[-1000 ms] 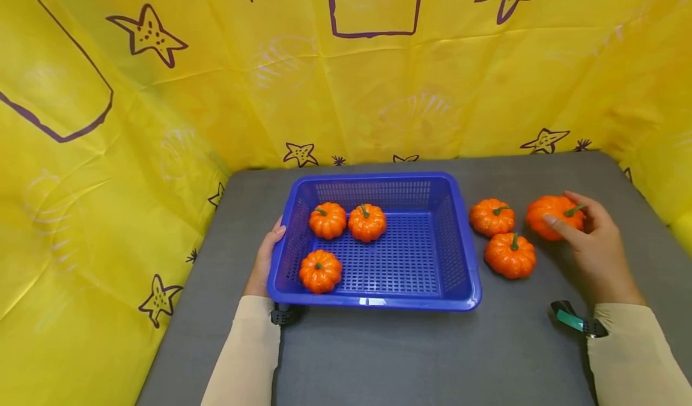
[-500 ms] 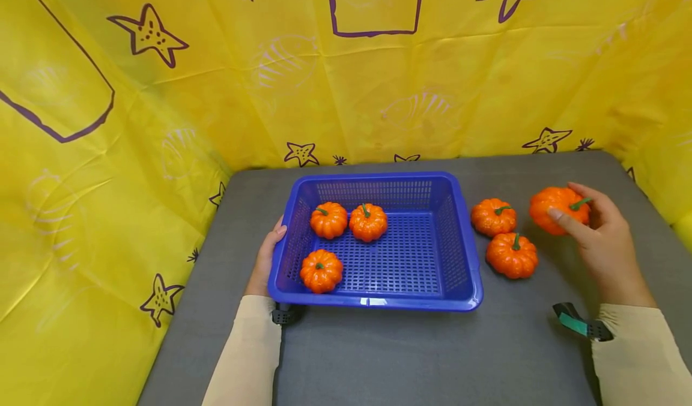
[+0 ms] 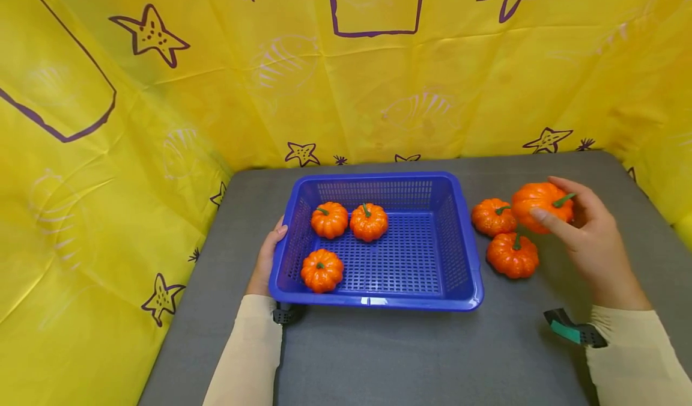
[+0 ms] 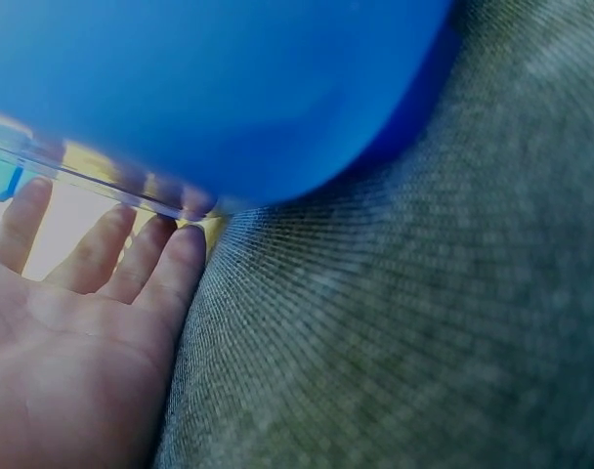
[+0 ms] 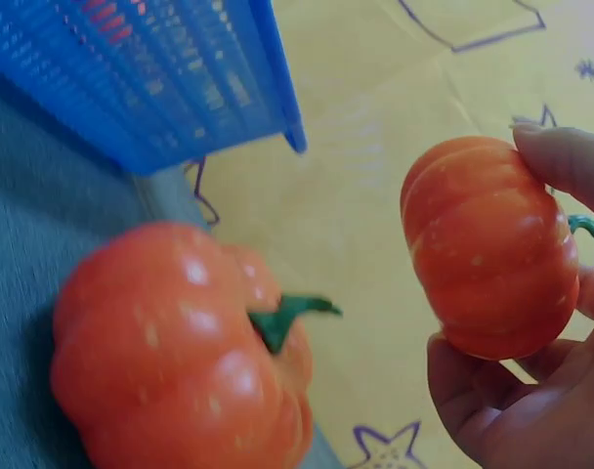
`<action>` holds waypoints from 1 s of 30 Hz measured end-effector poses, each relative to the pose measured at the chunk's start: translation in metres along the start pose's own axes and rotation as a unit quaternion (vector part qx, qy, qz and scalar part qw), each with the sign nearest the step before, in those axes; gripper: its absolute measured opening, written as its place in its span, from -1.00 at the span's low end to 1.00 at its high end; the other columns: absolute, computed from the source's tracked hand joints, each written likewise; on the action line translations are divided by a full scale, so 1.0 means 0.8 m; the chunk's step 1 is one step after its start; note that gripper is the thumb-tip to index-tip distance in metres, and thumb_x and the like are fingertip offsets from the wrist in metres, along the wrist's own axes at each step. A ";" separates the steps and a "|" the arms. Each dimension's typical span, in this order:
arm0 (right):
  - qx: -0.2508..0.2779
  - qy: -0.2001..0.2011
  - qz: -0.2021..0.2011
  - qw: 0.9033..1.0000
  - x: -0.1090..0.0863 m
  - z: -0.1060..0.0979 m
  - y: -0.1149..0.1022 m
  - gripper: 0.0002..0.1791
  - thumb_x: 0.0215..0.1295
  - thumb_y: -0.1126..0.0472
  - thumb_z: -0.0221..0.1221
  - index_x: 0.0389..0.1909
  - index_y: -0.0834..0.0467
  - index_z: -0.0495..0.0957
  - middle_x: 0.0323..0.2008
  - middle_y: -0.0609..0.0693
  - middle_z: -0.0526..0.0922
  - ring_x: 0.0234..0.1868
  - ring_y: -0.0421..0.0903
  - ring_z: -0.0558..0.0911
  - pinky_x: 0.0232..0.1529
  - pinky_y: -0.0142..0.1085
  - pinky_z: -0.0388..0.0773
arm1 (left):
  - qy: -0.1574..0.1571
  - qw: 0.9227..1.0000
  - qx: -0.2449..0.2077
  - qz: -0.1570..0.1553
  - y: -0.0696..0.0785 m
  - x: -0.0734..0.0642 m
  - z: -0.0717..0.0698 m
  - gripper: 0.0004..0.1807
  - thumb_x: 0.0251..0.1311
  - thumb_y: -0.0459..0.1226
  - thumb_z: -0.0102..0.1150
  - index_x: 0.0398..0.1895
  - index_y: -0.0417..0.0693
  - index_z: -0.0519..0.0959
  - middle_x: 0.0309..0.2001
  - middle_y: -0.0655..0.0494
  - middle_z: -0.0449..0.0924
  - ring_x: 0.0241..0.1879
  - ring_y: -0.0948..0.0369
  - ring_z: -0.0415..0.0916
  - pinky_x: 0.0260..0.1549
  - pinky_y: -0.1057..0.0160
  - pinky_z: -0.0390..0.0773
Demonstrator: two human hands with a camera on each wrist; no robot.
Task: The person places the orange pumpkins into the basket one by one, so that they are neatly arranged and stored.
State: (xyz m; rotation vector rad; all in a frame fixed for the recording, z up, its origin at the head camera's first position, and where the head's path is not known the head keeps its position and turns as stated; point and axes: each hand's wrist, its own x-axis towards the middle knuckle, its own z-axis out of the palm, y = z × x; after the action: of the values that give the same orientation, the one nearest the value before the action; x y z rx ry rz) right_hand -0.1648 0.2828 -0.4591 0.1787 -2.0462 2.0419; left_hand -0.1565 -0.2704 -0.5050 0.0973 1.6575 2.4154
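My right hand (image 3: 597, 244) holds a small orange pumpkin (image 3: 535, 205) with a green stem, thumb on one side and fingers on the other. The pumpkin is raised off the table, seen whole in the right wrist view. Under and left of it, two more pumpkins, one behind (image 3: 491, 217) and one in front (image 3: 512, 257), sit beside a blue plastic basket (image 3: 375, 301). My left hand (image 3: 264, 265) rests against the basket's left side; the left wrist view shows fairly straight fingers (image 4: 185, 259) touching the wall.
Three pumpkins lie in the basket's left half: back left (image 3: 329, 220), back middle (image 3: 369, 222) and front left (image 3: 322, 271). Grey cloth covers the table (image 3: 421, 358). A yellow patterned curtain (image 3: 357, 106) stands behind and at the sides.
My right hand has lifted the pumpkin off the table, then carried it leftward, closer to the two loose pumpkins. My left hand and the basket have stayed in place.
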 end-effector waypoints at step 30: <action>-0.079 -0.127 -0.047 0.988 -0.016 0.099 -0.046 -0.22 0.35 0.56 0.34 0.56 0.09 0.46 0.18 0.06 0.57 0.00 -0.05 0.62 -0.12 -0.44 0.66 | -0.009 1.000 -0.004 0.003 0.000 0.002 -0.001 -0.31 0.64 -0.04 -0.29 0.79 0.33 0.06 0.69 0.02 0.14 0.58 -0.17 0.15 0.48 -0.10 0.30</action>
State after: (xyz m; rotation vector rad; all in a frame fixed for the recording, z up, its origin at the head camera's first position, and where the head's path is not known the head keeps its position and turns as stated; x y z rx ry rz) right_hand -0.1500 0.2026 -0.4259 0.5210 -2.2892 1.8713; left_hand -0.1581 -0.2711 -0.5057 0.1215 1.6421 2.4176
